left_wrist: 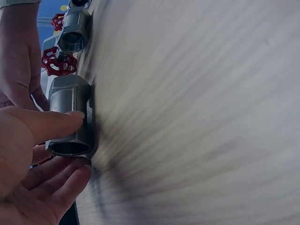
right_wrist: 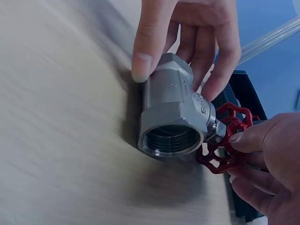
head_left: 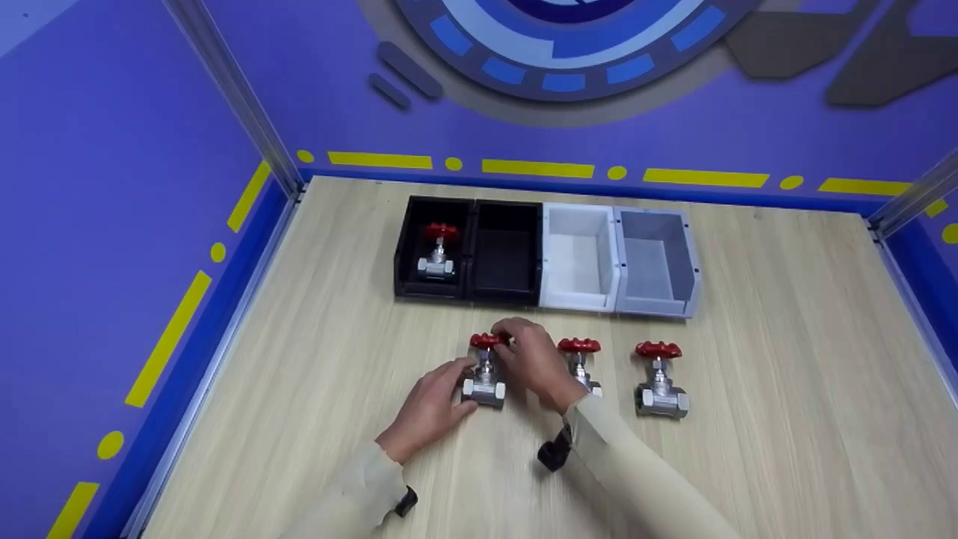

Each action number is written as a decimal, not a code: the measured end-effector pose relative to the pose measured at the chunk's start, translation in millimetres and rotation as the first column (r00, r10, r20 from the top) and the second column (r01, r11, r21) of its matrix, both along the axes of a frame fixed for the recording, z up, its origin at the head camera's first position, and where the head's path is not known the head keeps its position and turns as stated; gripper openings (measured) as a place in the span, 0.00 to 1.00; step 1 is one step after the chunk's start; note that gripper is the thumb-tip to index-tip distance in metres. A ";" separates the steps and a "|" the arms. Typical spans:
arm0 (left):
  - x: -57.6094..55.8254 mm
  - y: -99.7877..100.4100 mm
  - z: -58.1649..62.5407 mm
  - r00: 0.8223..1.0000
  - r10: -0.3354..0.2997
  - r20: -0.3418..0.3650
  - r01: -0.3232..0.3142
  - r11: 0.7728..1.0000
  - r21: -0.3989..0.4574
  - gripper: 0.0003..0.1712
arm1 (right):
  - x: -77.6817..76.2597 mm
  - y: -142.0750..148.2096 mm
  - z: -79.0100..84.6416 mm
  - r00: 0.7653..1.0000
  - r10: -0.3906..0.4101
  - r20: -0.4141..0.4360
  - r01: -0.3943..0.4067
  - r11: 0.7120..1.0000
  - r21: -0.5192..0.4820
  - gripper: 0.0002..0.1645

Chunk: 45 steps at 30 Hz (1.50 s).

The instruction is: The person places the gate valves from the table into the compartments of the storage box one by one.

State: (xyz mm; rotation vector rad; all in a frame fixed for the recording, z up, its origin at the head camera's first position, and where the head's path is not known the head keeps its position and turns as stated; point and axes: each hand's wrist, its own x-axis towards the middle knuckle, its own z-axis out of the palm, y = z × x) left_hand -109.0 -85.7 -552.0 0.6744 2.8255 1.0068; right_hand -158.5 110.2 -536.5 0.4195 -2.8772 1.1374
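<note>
Blue-violet walls [head_left: 322,82] with yellow dashes fill the top and left of the head frame. Below them spreads the pale wood-grain bench [head_left: 299,389]. In its upper middle, four bins stand side by side: a black bin [head_left: 408,288], a second black bin [head_left: 503,292], a white bin [head_left: 578,301] and a grey bin [head_left: 653,307]. Two beige sleeves [head_left: 636,464] enter from the bottom edge. The hands are apart, one on either side of a metal valve [head_left: 485,391] at the centre of the frame, just below the bins. The left hand [head_left: 428,408] grips its body between thumb and fingers; the right hand [head_left: 533,361] pinches its red handwheel [head_left: 485,340]. Right of centre stand a partly hidden valve [head_left: 579,346] and a rightmost valve [head_left: 662,402]. Another valve [head_left: 435,267] sits in the leftmost bin.
</note>
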 end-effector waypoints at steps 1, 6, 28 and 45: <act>-0.3 0.0 -0.2 1.000 0.000 0.002 0.000 1.000 0.003 0.34 | -0.4 -0.1 0.6 1.000 0.000 0.001 0.000 1.000 -0.004 0.10; -2.1 -0.2 -0.1 1.000 -0.007 0.018 0.007 1.000 0.013 0.29 | -0.6 -0.2 2.5 1.000 -0.010 -0.015 0.010 1.000 0.011 0.09; -10.0 -4.9 0.1 0.995 -0.068 0.069 0.061 0.994 0.089 0.26 | -4.0 -1.9 5.3 1.000 -0.005 0.005 0.005 1.000 -0.007 0.08; -21.2 2.6 11.3 0.987 -0.087 0.135 0.069 0.989 0.131 0.23 | -18.9 5.4 21.3 0.999 0.005 0.034 -0.004 1.000 -0.015 0.09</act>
